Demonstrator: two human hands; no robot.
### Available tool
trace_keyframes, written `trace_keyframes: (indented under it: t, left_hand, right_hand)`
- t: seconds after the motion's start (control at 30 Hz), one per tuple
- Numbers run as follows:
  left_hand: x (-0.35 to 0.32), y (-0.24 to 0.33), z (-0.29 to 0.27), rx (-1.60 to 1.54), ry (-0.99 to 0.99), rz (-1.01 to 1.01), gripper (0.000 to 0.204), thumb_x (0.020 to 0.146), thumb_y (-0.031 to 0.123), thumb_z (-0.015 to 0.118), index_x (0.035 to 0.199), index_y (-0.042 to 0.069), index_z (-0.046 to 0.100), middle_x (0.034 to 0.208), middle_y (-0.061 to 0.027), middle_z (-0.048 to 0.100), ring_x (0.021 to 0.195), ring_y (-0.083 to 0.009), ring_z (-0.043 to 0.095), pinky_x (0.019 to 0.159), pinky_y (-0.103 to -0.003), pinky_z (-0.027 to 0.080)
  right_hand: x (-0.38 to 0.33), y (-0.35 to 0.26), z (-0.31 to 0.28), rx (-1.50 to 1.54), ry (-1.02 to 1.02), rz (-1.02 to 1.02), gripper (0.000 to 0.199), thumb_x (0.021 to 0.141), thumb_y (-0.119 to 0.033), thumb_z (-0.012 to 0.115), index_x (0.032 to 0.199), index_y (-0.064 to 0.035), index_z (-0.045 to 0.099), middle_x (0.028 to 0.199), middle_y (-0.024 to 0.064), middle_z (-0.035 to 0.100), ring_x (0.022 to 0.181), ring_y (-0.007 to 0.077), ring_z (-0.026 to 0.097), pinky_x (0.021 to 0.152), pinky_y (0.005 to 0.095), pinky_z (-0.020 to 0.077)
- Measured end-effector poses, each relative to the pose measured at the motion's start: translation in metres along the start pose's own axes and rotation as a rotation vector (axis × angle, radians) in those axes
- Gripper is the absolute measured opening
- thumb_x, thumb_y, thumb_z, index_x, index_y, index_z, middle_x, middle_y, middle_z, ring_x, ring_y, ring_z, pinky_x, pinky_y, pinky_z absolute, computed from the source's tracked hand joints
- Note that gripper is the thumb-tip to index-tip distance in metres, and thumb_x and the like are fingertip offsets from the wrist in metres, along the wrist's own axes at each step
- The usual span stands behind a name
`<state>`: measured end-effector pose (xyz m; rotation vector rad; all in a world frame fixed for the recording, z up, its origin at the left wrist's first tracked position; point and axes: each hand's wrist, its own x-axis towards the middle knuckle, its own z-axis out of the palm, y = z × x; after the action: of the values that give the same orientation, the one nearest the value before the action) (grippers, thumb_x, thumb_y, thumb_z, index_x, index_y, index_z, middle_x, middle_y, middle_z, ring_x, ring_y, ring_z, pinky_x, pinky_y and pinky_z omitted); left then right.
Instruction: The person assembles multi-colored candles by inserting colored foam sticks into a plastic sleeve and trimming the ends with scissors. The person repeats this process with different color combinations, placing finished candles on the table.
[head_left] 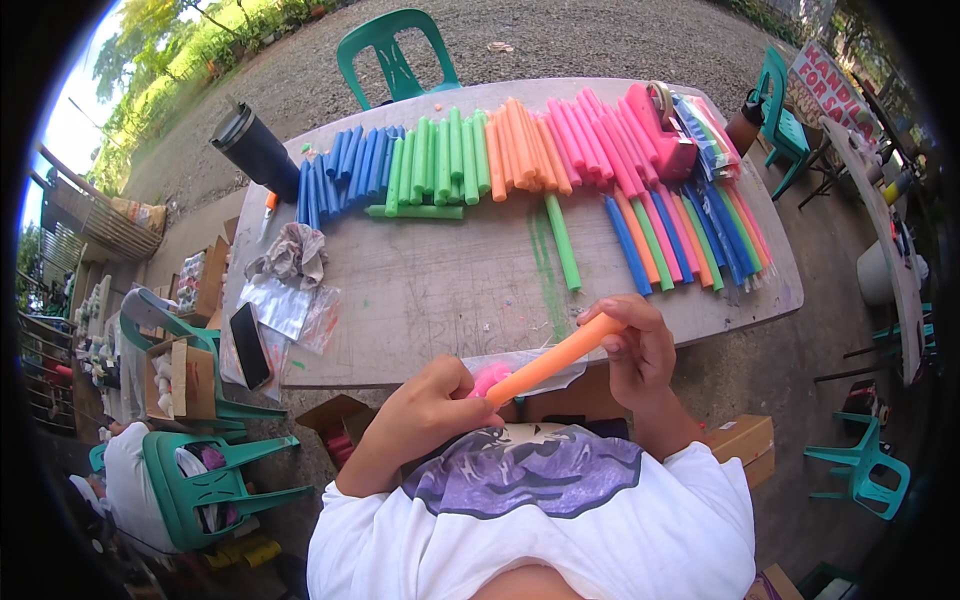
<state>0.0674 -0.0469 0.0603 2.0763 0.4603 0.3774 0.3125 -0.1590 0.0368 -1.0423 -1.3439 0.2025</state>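
An orange candle (pixel 555 360) slants across in front of my chest, over the near table edge. My left hand (pixel 425 405) is closed round its lower end, with a bright pink, soft-looking piece (pixel 490 378) beside the fingers; what that piece is I cannot make out. Closed on the candle's upper end is my right hand (pixel 640 345). A sheet of clear plastic (pixel 560 376) shows behind the candle. Further in, a single green candle (pixel 563 243) lies pointing toward me.
Blue candles (pixel 350 165), green candles (pixel 440 160), orange candles (pixel 520 150) and pink candles (pixel 605 135) line the table's (pixel 420 290) far side. Mixed-colour candles (pixel 690 235) lie right, by a pink tape dispenser (pixel 662 135). A tumbler (pixel 255 150) and phone (pixel 250 345) are left.
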Motion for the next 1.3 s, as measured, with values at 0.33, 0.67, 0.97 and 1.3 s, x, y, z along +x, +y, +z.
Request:
trace_keyframes:
  t: [0.33, 0.67, 0.97, 1.3]
  left_hand:
    - [-0.001, 0.001, -0.002, 0.172, 0.042, 0.231, 0.022, 0.07, 0.015, 0.084, 0.08, 0.013, 0.065, 0.074, -0.0034, 0.044, 0.065, -0.0185, 0.048, 0.052, -0.029, 0.036]
    - [0.011, 0.0, -0.012, 0.242, 0.002, 0.507, 0.03, 0.063, 0.028, 0.087, 0.084, 0.012, 0.072, 0.081, 0.0005, 0.067, 0.063, -0.0169, 0.056, 0.052, -0.03, 0.042]
    - [0.0, -0.004, -0.011, 0.232, 0.007, 0.403, 0.019, 0.072, 0.013, 0.084, 0.084, 0.01, 0.069, 0.072, -0.0026, 0.06, 0.063, -0.0199, 0.058, 0.054, -0.032, 0.044]
    - [0.002, 0.0, -0.01, 0.316, 0.029, 0.341, 0.022, 0.071, 0.018, 0.085, 0.077, 0.009, 0.066, 0.07, -0.0036, 0.054, 0.064, -0.0226, 0.055, 0.056, -0.034, 0.044]
  right_hand:
    - [-0.004, -0.002, 0.047, -0.186, -0.432, -0.122, 0.061, 0.072, -0.013, 0.086, 0.124, -0.0106, 0.054, 0.133, 0.0172, 0.055, 0.11, 0.0322, 0.061, 0.098, 0.0429, 0.0468]
    - [-0.022, 0.011, 0.048, 0.277, -0.768, 0.559, 0.044, 0.079, -0.018, 0.08, 0.118, -0.0105, 0.061, 0.107, 0.0096, 0.067, 0.091, 0.0223, 0.068, 0.081, 0.0332, 0.0529]
    - [-0.008, 0.045, 0.023, -0.35, -0.318, 0.095, 0.043, 0.081, -0.024, 0.076, 0.117, -0.0071, 0.06, 0.1, 0.0089, 0.068, 0.095, 0.0263, 0.063, 0.084, 0.0378, 0.0477]
    - [-0.007, 0.089, -0.002, -1.0, -0.034, 0.239, 0.028, 0.092, -0.021, 0.063, 0.116, -0.0059, 0.058, 0.097, 0.0077, 0.059, 0.083, 0.021, 0.059, 0.076, 0.0358, 0.0454]
